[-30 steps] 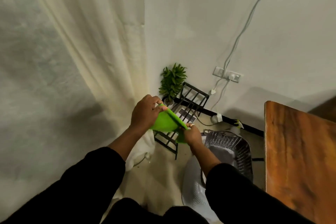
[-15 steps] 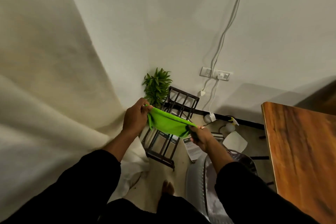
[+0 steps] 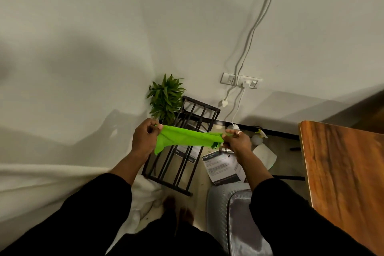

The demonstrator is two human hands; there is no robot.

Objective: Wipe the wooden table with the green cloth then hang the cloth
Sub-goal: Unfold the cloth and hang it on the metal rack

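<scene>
Two hands share the load here: my left hand [image 3: 145, 141] pinches one end of the green cloth [image 3: 187, 138] and my right hand [image 3: 236, 143] pinches the other, fingers pressed together on the fabric at each side. The cloth is stretched in the air between them, its long axis running left to right across my view, with a loose corner drooping below the left grip. It hangs directly above the black metal rack [image 3: 182, 151] that stands on the floor in the corner beside the potted plant [image 3: 166, 97].

The wooden bench [image 3: 342, 172] sits well off to my right with nothing on the part I can see, so I judge the wiping done and the hanging step in hand. The rack's top bars seem to run away from me, roughly crossing the cloth's length, though the wide lens makes that hard to swear to. Both hands are about equally near the rack, so lowering them together should drape the cloth over a bar
</scene>
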